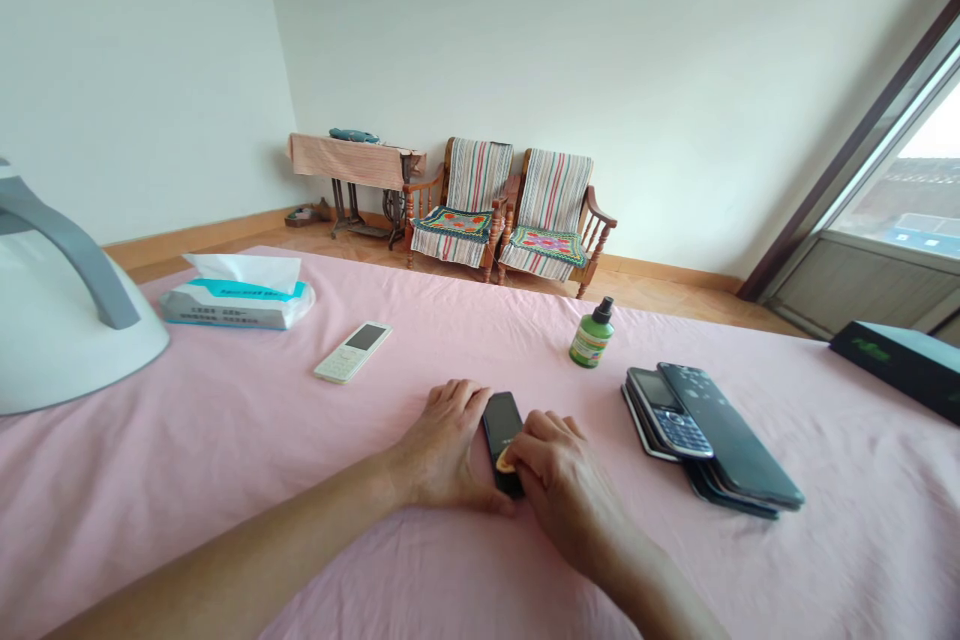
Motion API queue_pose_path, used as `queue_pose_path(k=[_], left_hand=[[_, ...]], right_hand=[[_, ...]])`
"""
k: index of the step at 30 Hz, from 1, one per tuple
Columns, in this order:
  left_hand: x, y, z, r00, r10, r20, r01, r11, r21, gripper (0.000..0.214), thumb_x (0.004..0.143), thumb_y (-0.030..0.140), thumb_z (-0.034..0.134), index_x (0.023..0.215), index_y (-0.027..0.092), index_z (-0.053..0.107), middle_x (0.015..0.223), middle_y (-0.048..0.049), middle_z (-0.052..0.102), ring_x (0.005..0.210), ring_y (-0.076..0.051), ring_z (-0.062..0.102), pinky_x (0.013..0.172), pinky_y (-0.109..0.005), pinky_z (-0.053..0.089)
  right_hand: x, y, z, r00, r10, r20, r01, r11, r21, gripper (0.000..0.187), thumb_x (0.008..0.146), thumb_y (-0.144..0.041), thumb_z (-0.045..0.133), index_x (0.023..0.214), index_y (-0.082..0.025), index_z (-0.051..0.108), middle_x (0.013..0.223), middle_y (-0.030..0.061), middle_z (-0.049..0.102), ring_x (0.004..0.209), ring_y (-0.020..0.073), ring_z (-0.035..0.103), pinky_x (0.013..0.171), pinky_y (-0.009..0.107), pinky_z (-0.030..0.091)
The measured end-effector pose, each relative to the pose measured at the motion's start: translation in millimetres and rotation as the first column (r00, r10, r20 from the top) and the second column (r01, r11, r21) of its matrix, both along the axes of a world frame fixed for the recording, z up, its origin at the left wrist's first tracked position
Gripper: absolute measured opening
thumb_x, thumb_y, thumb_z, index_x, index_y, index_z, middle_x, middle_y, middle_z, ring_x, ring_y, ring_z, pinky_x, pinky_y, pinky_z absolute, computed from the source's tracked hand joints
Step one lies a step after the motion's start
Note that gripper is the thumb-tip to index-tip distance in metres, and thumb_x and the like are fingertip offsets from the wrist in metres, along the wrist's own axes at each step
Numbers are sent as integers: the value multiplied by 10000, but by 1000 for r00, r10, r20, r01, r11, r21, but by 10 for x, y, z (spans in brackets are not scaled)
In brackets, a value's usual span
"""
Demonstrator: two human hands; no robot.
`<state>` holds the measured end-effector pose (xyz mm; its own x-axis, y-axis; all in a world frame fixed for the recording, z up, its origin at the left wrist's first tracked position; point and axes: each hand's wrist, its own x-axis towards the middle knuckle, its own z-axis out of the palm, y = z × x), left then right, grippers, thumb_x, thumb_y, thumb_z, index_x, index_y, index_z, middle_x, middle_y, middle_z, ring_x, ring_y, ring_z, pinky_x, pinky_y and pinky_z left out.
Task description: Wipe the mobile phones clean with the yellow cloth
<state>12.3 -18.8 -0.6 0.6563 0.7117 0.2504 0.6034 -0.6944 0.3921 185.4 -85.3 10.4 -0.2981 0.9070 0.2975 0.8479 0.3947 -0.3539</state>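
Note:
A black mobile phone [504, 420] lies face up on the pink cloth in front of me. My left hand [448, 450] holds it along its left side, fingers at the far end and thumb at the near end. My right hand [551, 465] is closed around a small orange-yellow pad [507, 460], pressed against the lower part of the phone; its exact kind is hard to make out. Up and left of my hands lies a white keypad phone [353, 352]. A green spray bottle [592, 332] with a black cap stands upright beyond my right hand.
To the right, a keypad phone [670, 412] and a dark phone [731, 435] lie on stacked phones. A dark box [900, 370] sits at the right edge. On the left are a tissue pack [238, 304] and a large white, grey-handled appliance [67, 320].

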Motion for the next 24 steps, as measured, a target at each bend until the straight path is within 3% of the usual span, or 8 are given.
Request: queue_pose_path(k=[4,10,15,21,24], left_hand=[[-5,6,-5,1000,-5,-1,5,1000,-4,939,460,632,757,1241,226,430,1152,-99,493,1058,-338,462,929,-473,351],[-2,6,-30,1000,-9,14,8,999,42,947,458,620,761,1233,199,418,1151,-100,501,1058,-325,464,953,-462,346],[-14,8,-9,1000,-20,-5,20,1000,7,923,481,641,748,1234,209,434,1156,-108,499,1061,-335,463,933,-468,356],[-1,9,-21,1000,-7,12,6,999,50,902,478,565,769,1230,201,428,1160,-104,500,1065,-317,464,959,-445,344],[-4,5,-5,1000,-14,1,14,1000,24,902,487,603,753,1232,212,429,1167,-102,498,1072,-326,462,953,-460,346]], right_hand=[[41,-13,41,999,-38,28,38,999,2,207,839,-53,559,760,-212,668,803,5,579,802,145,500,747,272,314],[-71,-50,65,996,75,52,-76,997,13,222,830,-54,565,783,-239,678,813,-6,576,784,137,490,710,259,308],[42,-59,68,997,-14,76,14,1000,0,195,828,-58,579,766,-217,673,793,4,572,789,147,485,707,263,303],[-63,-93,67,990,81,112,-86,996,37,191,843,-94,574,714,-213,651,799,1,573,741,147,456,672,269,286],[-22,-100,82,993,33,112,-36,999,25,210,831,-61,562,717,-212,655,783,2,570,745,148,460,673,267,286]])
